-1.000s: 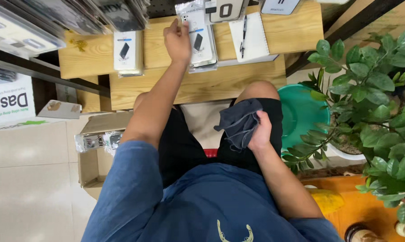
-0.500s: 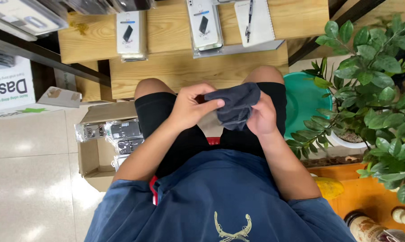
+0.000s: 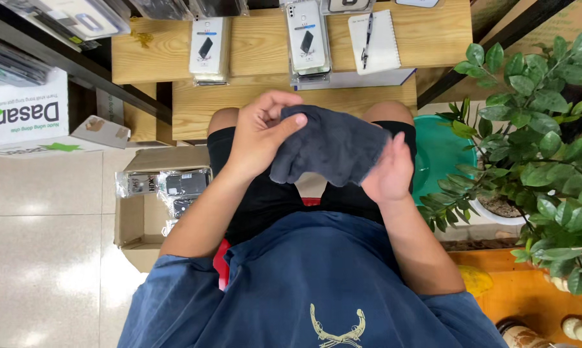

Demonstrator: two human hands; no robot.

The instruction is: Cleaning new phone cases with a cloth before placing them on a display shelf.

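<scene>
Dark cloth (image 3: 329, 145) now raised, spread wider

Both hands hold a dark cloth (image 3: 329, 145) at centre: left hand (image 3: 260, 132) pinches its nine-o'clock edge, right hand (image 3: 389, 171) supports its four-o'clock side. Packaged phone cases (image 3: 307, 38) lie at twelve o'clock.
</scene>
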